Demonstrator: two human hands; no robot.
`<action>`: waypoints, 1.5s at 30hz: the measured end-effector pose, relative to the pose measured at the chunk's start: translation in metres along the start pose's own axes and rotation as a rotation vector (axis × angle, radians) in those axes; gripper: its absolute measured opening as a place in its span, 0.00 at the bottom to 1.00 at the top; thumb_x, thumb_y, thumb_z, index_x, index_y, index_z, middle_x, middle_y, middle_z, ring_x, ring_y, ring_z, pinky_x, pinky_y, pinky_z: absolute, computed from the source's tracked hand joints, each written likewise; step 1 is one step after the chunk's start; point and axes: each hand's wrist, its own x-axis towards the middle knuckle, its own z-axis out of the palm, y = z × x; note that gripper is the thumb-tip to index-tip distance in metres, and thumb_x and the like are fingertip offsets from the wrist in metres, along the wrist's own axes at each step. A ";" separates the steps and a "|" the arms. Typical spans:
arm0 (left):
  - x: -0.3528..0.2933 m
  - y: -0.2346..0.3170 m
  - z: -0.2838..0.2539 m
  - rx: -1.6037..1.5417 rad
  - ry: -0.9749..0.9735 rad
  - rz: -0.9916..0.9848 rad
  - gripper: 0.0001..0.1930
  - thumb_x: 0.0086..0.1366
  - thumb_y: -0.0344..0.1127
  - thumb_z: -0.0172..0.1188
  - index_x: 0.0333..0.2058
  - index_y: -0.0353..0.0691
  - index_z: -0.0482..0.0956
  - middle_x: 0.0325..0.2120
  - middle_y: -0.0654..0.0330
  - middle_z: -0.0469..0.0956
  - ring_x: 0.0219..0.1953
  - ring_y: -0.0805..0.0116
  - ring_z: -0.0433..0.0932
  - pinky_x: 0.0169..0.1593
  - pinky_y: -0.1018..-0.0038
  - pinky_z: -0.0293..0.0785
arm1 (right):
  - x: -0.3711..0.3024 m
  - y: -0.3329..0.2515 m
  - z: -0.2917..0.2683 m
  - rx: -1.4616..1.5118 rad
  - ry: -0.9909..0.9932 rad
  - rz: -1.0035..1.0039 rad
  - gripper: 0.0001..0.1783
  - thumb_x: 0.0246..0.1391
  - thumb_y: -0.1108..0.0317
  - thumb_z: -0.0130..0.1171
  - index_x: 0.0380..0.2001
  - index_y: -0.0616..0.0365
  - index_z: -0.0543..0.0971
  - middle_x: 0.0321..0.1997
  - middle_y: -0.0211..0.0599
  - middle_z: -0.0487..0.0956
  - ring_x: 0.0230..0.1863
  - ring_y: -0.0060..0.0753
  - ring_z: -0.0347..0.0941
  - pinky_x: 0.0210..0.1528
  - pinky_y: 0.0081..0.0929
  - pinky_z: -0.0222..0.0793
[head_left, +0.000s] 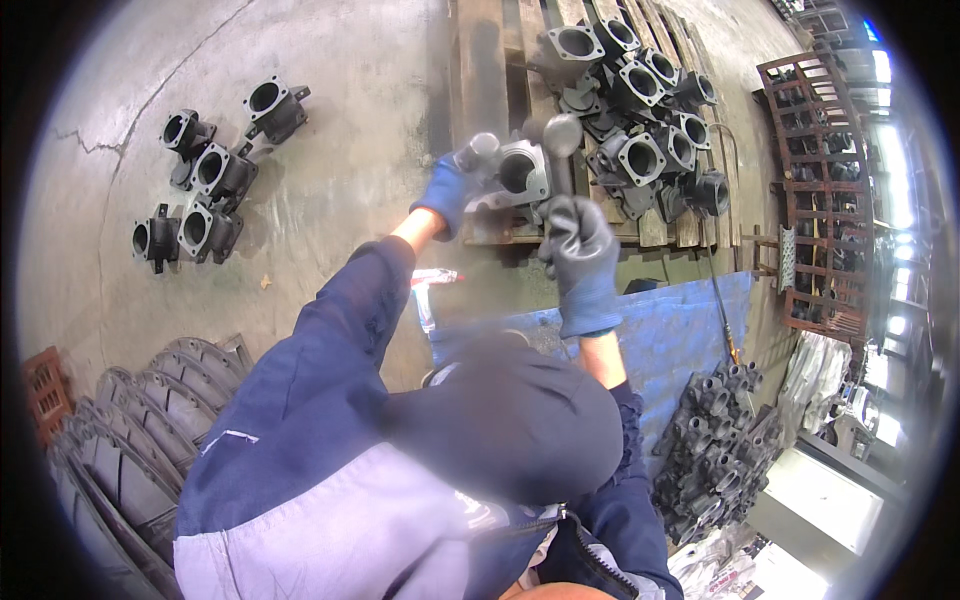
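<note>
My left hand [450, 192], in a blue glove, is closed at the left side of a grey metal casting [537, 178] with a square flange and a round bore. A rounded grey cylinder [482, 150] shows at its fingers; whether it belongs to the casting I cannot tell. My right hand [578, 245], gloved in grey and blue, is wrapped round the handle of a hammer [563, 135]. The hammer's blurred round head stands beyond the hand, by the casting's right side. The casting rests at the near end of a wooden pallet [483, 60].
Several similar castings [640, 85] are heaped on the pallet's right, and others [210, 170] stand on the floor at left. Round metal covers [130, 440] lean at lower left. A blue sheet [690, 315], a pile of small castings [715, 450] and a rusty rack [815, 190] lie rightward.
</note>
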 end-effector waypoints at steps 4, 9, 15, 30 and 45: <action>0.008 -0.006 -0.001 0.055 -0.070 0.079 0.16 0.62 0.32 0.66 0.48 0.40 0.79 0.37 0.65 0.82 0.38 0.77 0.75 0.42 0.74 0.75 | 0.015 -0.036 -0.008 0.191 0.015 -0.172 0.08 0.65 0.68 0.52 0.40 0.61 0.76 0.21 0.29 0.74 0.18 0.14 0.68 0.18 0.14 0.63; 0.022 -0.036 -0.011 0.058 -0.140 0.132 0.17 0.62 0.30 0.67 0.50 0.39 0.79 0.39 0.65 0.82 0.40 0.76 0.76 0.45 0.73 0.76 | 0.028 0.033 0.029 -0.478 -0.118 -0.077 0.18 0.52 0.75 0.57 0.47 0.49 0.76 0.42 0.48 0.80 0.36 0.55 0.77 0.38 0.46 0.73; 0.006 -0.055 -0.051 -0.090 0.097 -0.086 0.09 0.65 0.23 0.60 0.43 0.38 0.78 0.39 0.62 0.81 0.36 0.73 0.77 0.42 0.78 0.77 | -0.011 0.097 0.012 0.300 0.049 0.397 0.12 0.60 0.77 0.45 0.40 0.52 0.76 0.20 0.25 0.74 0.14 0.14 0.65 0.12 0.15 0.55; 0.023 -0.032 -0.017 -0.038 -0.073 0.297 0.08 0.66 0.27 0.61 0.43 0.41 0.80 0.36 0.69 0.80 0.37 0.79 0.75 0.42 0.78 0.73 | -0.027 0.080 0.001 -0.050 0.063 0.301 0.20 0.67 0.48 0.52 0.33 0.54 0.76 0.15 0.24 0.70 0.12 0.13 0.61 0.12 0.16 0.53; 0.021 -0.037 -0.014 0.091 -0.234 0.074 0.16 0.63 0.25 0.63 0.50 0.39 0.79 0.40 0.65 0.81 0.40 0.76 0.76 0.47 0.75 0.75 | 0.001 0.029 0.011 -0.306 0.021 0.043 0.10 0.62 0.62 0.56 0.38 0.57 0.78 0.29 0.35 0.81 0.29 0.28 0.78 0.28 0.25 0.70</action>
